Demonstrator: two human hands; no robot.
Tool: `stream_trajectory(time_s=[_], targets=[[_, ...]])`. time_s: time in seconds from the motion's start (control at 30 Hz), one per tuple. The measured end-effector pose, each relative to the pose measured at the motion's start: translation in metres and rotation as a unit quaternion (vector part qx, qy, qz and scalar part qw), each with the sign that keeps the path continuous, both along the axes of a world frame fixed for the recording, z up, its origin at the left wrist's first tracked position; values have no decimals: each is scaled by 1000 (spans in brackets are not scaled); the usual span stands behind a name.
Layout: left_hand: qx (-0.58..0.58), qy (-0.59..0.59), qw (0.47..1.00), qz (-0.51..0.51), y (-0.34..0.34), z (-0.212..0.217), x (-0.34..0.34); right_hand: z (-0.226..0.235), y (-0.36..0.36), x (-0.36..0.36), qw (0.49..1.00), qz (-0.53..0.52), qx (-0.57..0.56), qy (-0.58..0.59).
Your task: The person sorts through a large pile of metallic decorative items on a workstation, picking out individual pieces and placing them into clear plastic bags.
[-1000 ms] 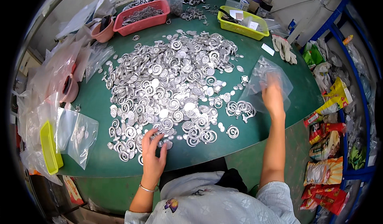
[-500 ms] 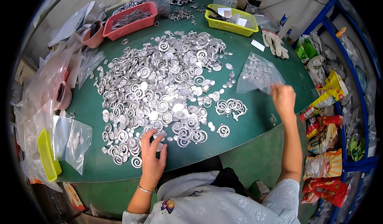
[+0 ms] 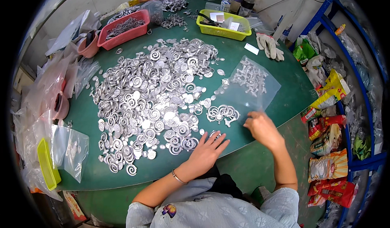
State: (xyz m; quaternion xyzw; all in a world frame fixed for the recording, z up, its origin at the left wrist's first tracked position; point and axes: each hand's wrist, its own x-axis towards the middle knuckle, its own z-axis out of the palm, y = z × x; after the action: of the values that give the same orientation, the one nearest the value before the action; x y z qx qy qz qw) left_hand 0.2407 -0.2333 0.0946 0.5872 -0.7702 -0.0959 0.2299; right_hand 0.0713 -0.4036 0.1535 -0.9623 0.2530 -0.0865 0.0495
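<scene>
The spiral-patterned pieces (image 3: 154, 114) are silver, the table (image 3: 292, 98) green, one basket (image 3: 126, 35) pink, the shelf frame (image 3: 325, 7) blue.

A clear plastic bag (image 3: 245, 100) lies flat and slantwise on the green table (image 3: 294, 87), its surface smooth toward the near side. Small knobbly silver pieces (image 3: 250, 77) sit inside, bunched toward its far end. Nearer the table's front edge lies a round silver spiral (image 3: 214, 134), partly covered.

Metal piece (image 3: 214, 133) partly behind left hand (image 3: 204, 154)
</scene>
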Motion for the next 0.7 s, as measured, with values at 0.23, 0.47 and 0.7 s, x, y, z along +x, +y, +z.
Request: stream_trajectory(time_s=[0.23, 0.47, 0.7], targets=[[1, -36, 995, 89, 13, -10, 23, -35, 31, 20, 989, 65, 10, -131], [-7, 19, 988, 154, 32, -3, 49, -56, 27, 26, 993, 17, -2, -118], [-12, 14, 981, 194, 48, -3, 62, -58, 31, 29, 984, 5, 66, -165]])
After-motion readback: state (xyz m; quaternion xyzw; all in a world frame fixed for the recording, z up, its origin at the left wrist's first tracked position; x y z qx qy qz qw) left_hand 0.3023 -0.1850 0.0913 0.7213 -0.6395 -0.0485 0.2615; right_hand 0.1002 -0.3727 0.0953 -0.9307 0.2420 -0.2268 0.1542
